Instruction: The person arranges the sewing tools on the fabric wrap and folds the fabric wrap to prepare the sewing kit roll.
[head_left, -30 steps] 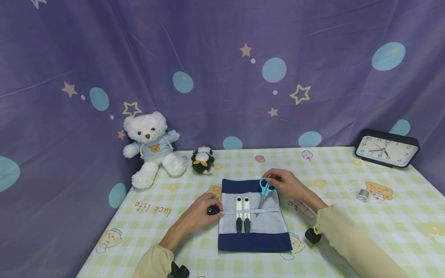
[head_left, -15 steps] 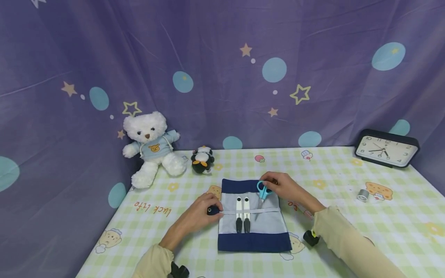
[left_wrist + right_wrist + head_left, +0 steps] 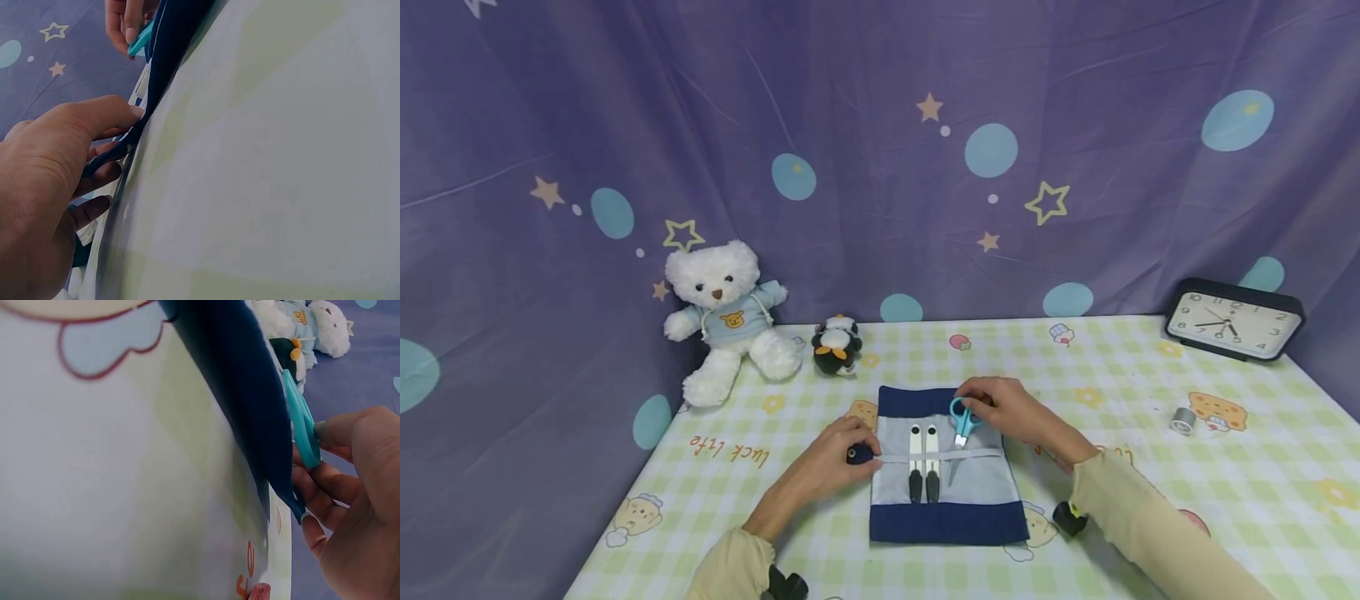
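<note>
A navy-and-grey fabric tool roll (image 3: 951, 523) lies unfolded, with a pale strap (image 3: 987, 454) across its middle. My left hand (image 3: 838, 450) pinches its left edge at a small navy tab (image 3: 859, 453); in the left wrist view the thumb presses the navy cloth (image 3: 164, 65). Two slim white tools with black ends (image 3: 924, 462) sit side by side at the strap. Between thumb and fingers, my right hand (image 3: 1011, 408) holds scissors by one turquoise loop (image 3: 302, 422). Their blades point down and cross the strap, right of the white tools.
A white teddy bear (image 3: 726, 321) and a penguin plush (image 3: 837, 344) sit at the back left. A black desk clock (image 3: 1235, 320) stands back right, with a small grey spool (image 3: 1183, 421) in front of it. A checked cloth (image 3: 730, 492) covers the table.
My right hand has moved down and slightly left with the scissors, whose tips now reach well below the strap. The left hand stays in place on the roll's edge.
</note>
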Tool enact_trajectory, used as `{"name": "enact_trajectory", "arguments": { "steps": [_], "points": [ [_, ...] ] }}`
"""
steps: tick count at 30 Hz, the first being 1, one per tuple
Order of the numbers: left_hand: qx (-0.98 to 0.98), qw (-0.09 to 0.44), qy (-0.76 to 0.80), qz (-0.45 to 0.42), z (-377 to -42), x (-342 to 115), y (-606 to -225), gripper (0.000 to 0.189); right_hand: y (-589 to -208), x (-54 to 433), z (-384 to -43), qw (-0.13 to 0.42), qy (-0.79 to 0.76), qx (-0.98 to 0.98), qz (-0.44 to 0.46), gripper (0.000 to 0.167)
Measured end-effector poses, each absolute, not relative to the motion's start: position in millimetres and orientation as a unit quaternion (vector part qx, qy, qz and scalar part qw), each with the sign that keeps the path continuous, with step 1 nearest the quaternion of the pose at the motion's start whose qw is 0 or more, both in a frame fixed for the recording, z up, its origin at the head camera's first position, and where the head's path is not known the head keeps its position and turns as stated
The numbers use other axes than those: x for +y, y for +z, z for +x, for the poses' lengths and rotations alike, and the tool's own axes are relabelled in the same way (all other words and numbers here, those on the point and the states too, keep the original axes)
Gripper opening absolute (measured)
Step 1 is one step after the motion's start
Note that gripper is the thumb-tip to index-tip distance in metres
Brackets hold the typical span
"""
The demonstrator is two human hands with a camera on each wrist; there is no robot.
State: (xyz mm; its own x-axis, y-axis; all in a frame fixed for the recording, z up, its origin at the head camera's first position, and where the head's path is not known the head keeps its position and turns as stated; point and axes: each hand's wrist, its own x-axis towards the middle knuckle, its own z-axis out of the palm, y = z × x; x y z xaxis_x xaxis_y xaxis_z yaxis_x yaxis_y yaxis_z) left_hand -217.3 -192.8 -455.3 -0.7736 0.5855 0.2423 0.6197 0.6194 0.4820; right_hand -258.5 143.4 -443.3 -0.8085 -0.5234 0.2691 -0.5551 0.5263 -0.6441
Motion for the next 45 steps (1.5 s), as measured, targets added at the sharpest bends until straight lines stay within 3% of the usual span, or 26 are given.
{"name": "enact_trajectory", "arguments": {
  "steps": [9, 38, 45],
  "points": [
    [-0.902, 0.031, -0.270, -0.335, -217, -192, -455, 0.011, -444, 140, -258, 0.051, 0.326, -0.885, 0.329, 0.015],
    [-0.900, 0.027, -0.277, -0.336, -217, -193, -456, 0.011, -444, 131, -255, 0.052, 0.291, -0.865, 0.406, 0.014],
    [-0.901, 0.027, -0.277, -0.333, -217, -193, -455, 0.011, -443, 134, -256, 0.037, 0.288, -0.878, 0.380, 0.015]
  ]
}}
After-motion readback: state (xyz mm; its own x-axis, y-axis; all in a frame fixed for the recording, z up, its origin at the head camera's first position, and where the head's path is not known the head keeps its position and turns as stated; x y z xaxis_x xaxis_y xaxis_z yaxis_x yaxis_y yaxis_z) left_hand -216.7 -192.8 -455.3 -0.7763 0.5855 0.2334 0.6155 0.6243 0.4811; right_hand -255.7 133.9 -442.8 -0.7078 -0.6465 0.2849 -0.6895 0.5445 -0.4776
